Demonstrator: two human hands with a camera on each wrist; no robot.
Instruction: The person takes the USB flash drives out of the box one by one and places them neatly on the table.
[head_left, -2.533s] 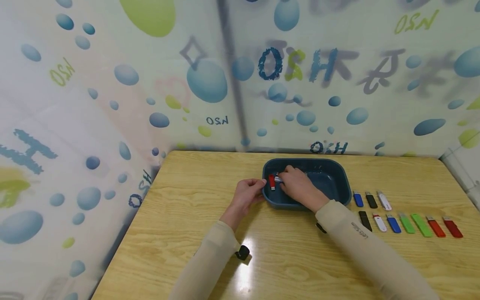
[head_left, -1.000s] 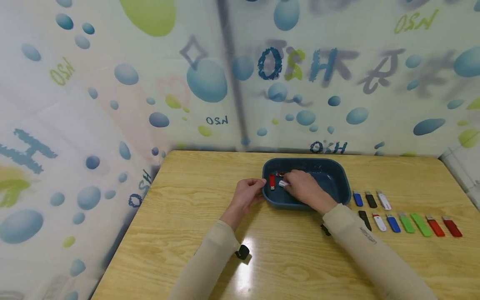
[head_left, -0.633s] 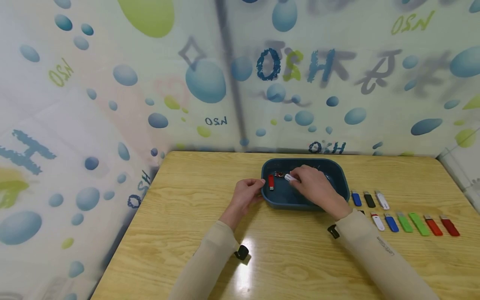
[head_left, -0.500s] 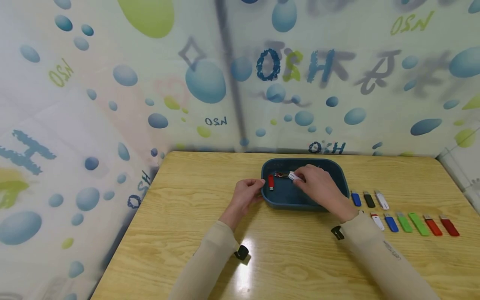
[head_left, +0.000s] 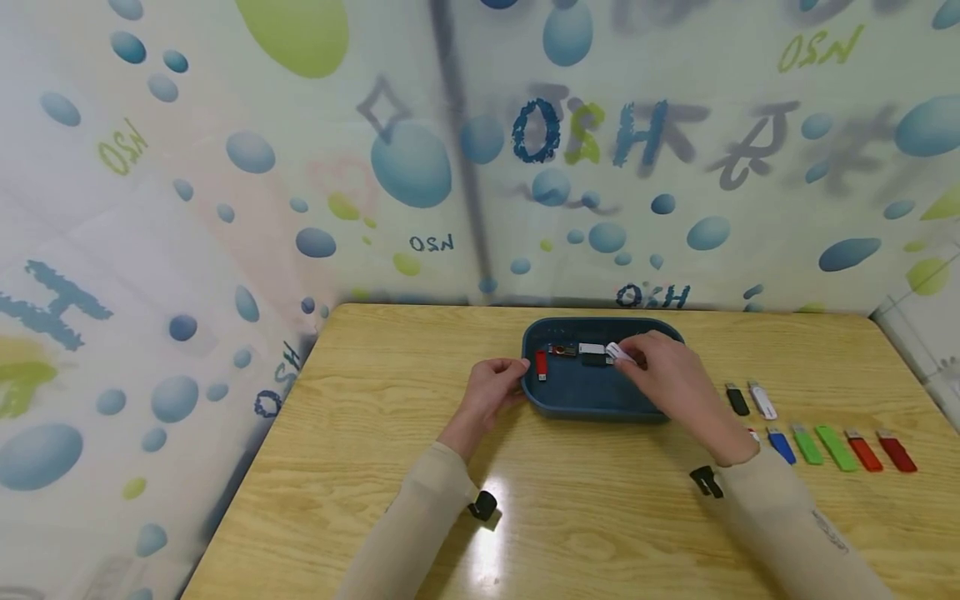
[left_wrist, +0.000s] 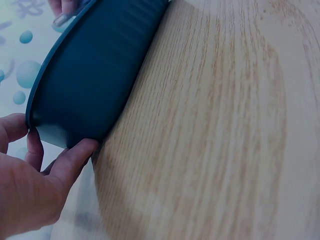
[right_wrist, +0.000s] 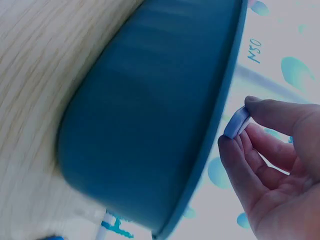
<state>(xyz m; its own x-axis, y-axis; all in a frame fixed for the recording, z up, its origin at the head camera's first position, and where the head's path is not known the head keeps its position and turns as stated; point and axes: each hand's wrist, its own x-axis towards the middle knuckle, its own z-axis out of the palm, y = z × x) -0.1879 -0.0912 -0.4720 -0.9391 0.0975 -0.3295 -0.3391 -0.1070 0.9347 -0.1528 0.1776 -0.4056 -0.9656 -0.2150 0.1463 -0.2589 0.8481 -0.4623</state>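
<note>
light wood-grain table [head_left: 390, 375] bearing a dark blue rounded-rectangular tub [head_left: 592, 412]
right of it, slim black, white, blue, green and red usb sticks [head_left: 836, 448] lie in two rows

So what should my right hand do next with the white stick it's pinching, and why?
I'd probably lift the white stick clear of the tray and lay it beside the lined-up sticks on the table: the right hand pinches it between thumb and finger, and the left hand grips the tray's end.
</note>
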